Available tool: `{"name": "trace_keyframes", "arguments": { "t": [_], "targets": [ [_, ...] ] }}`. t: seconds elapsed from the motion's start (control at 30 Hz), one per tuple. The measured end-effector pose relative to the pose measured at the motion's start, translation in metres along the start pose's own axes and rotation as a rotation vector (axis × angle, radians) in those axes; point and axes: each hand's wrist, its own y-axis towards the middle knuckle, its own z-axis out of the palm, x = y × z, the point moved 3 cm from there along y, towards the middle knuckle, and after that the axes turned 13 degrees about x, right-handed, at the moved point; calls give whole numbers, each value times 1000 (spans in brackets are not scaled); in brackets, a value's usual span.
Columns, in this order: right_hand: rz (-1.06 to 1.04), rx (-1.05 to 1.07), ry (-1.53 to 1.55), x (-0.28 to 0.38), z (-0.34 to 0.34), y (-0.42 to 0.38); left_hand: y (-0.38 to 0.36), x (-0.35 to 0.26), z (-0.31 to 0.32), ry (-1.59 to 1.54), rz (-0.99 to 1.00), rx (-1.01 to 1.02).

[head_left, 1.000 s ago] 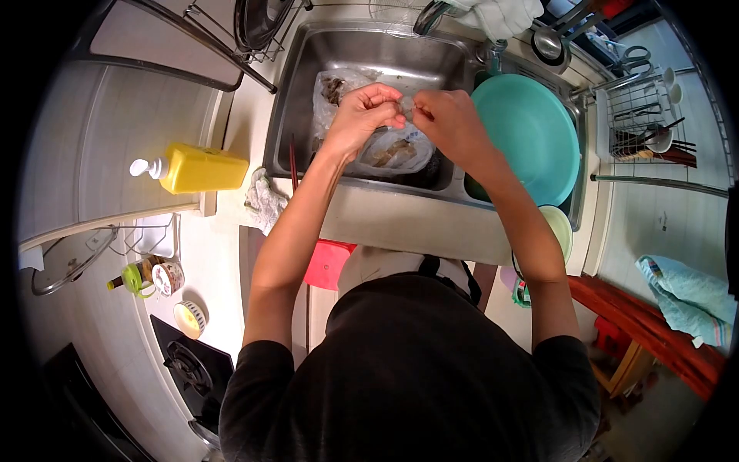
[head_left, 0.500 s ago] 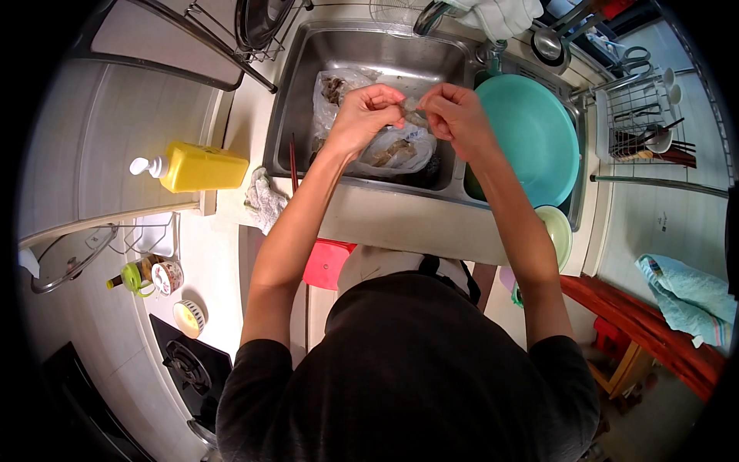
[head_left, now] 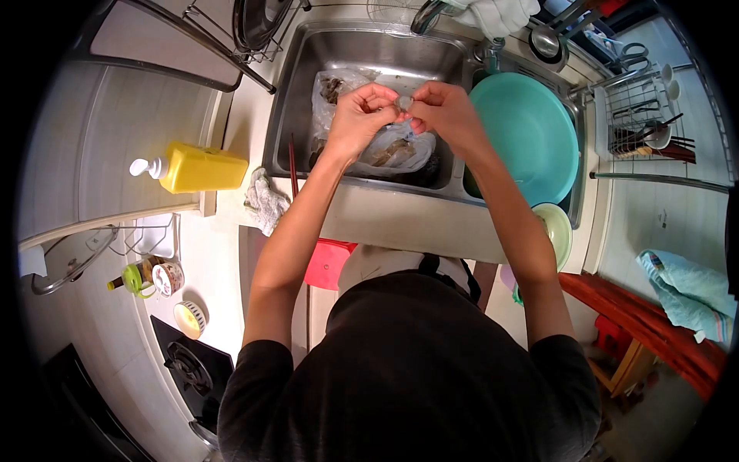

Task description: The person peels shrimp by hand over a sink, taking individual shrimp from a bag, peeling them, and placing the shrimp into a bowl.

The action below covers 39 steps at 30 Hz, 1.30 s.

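Note:
Above the sink, my left hand [head_left: 359, 117] and my right hand [head_left: 445, 114] meet with their fingertips pinched. Between them is a small, translucent greyish piece that looks like a shrimp [head_left: 403, 102]; the fingers cover part of it. Below, in the steel sink [head_left: 308, 54], lies a clear plastic bag [head_left: 356, 78] with brownish-grey, shrimp-like pieces. Nearer to me, a second plastic bag [head_left: 416, 156] holds similar pieces, partly behind my left wrist.
A turquoise basin [head_left: 527, 138] fills the right sink bowl, under the faucet [head_left: 425, 17]. Reddish chopsticks [head_left: 293, 165] lean at the sink's left rim. Beside them are a crumpled whitish cloth [head_left: 266, 203] and a yellow pump bottle [head_left: 204, 167]. A pale green bowl [head_left: 560, 231] sits by my right forearm.
My right hand has shifted slightly left, and its fingertips now meet those of my left hand at the small greyish piece. My left hand stays nearly in place.

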Motion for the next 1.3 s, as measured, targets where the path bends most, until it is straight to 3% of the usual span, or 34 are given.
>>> {"name": "trace_keyframes", "arguments": {
  "t": [0.37,0.77,0.87,1.03,1.3],
  "targets": [
    [-15,-37,-8,-19,-4,10,3,19,-3,226,0,-89],
    [-24,-48,157,-10,-6,-4,1,13,-6,-206,14,-107],
    [-23,-53,145,-11,-15,-7,-1,6,-12,-204,65,-102],
    [-123,17,-234,11,-15,-11,-1,-8,-12,34,71,-53],
    [-4,75,-117,-2,-4,0,-2,-5,3,10,16,11]
  ]
}}
